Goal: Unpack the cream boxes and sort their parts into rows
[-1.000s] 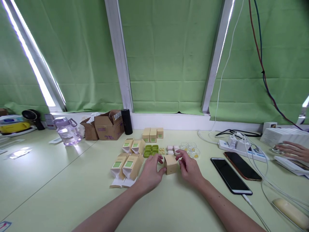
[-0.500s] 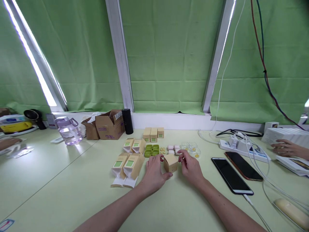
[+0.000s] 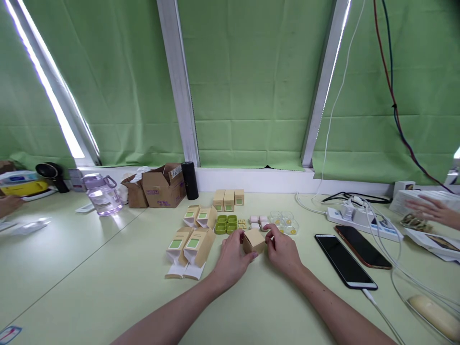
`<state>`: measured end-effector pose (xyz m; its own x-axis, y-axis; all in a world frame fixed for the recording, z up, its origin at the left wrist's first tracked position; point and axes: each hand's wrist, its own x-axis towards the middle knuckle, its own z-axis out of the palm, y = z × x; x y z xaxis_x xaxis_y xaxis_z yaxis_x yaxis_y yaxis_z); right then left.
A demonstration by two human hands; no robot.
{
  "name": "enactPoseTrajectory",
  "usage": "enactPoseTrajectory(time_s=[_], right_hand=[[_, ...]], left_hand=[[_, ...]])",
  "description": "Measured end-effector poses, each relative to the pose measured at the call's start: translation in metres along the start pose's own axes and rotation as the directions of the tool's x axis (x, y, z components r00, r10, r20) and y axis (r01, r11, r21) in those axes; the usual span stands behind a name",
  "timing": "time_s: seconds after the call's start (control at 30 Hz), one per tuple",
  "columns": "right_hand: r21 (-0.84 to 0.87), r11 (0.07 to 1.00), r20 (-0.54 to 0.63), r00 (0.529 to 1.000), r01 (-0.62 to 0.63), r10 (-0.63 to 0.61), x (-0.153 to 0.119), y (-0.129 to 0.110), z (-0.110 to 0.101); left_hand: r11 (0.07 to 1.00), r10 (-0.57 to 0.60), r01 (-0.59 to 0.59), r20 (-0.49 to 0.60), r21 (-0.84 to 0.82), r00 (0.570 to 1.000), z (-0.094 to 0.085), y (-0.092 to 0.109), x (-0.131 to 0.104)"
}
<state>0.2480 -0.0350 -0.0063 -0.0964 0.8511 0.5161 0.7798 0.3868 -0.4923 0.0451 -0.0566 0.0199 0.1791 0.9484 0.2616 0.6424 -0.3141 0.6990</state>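
Note:
A small closed kraft box (image 3: 253, 240) is between my hands near the middle of the table. My left hand (image 3: 233, 254) grips its left side, thumb at the near corner. My right hand (image 3: 283, 248) has its fingers curled at the box's right side, thumb and fingertips close together. Several open kraft boxes with green labels (image 3: 193, 243) lie to the left. Behind are green square cups (image 3: 226, 224), tiny yellow pieces (image 3: 242, 224), pale pink cylinders (image 3: 254, 219) and clear cups (image 3: 287, 223). Three closed kraft boxes (image 3: 224, 200) stand farther back.
Two phones (image 3: 345, 261) and a white power strip (image 3: 362, 221) with cables lie at the right. Another person's hand (image 3: 436, 211) is at the far right, another (image 3: 10, 205) at the far left. A water bottle (image 3: 103, 194) and cardboard box (image 3: 163, 186) stand at back left.
The box between my hands has tilted slightly, and my right fingers have come in against it. The other person's hand at the right has lifted off the string-like bundle.

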Motion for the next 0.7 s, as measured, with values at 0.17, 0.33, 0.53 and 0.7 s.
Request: enactPoseTrajectory(time_s=[0.17,0.33,0.53,0.7], right_hand=[[-0.004,1.000,-0.036,0.999,0.010,-0.010,0.000,-0.001,-0.002],[0.007,1.000,-0.071,0.997,0.010,-0.010,-0.001,-0.005,-0.005],[0.052,0.989,-0.199,0.972,0.137,-0.124,-0.004,-0.011,-0.009],[0.092,0.955,-0.322,0.916,0.283,-0.241,-0.008,-0.020,-0.015]], left_hand=[[0.992,0.128,-0.126,-0.112,0.026,0.985,-0.001,-0.002,-0.001],[0.930,0.363,-0.334,-0.239,0.153,0.900,-0.008,-0.001,-0.002],[0.796,0.583,-0.468,-0.283,0.383,0.761,-0.017,-0.003,-0.003],[0.710,0.671,-0.503,-0.258,0.493,0.695,-0.021,-0.009,-0.007]])
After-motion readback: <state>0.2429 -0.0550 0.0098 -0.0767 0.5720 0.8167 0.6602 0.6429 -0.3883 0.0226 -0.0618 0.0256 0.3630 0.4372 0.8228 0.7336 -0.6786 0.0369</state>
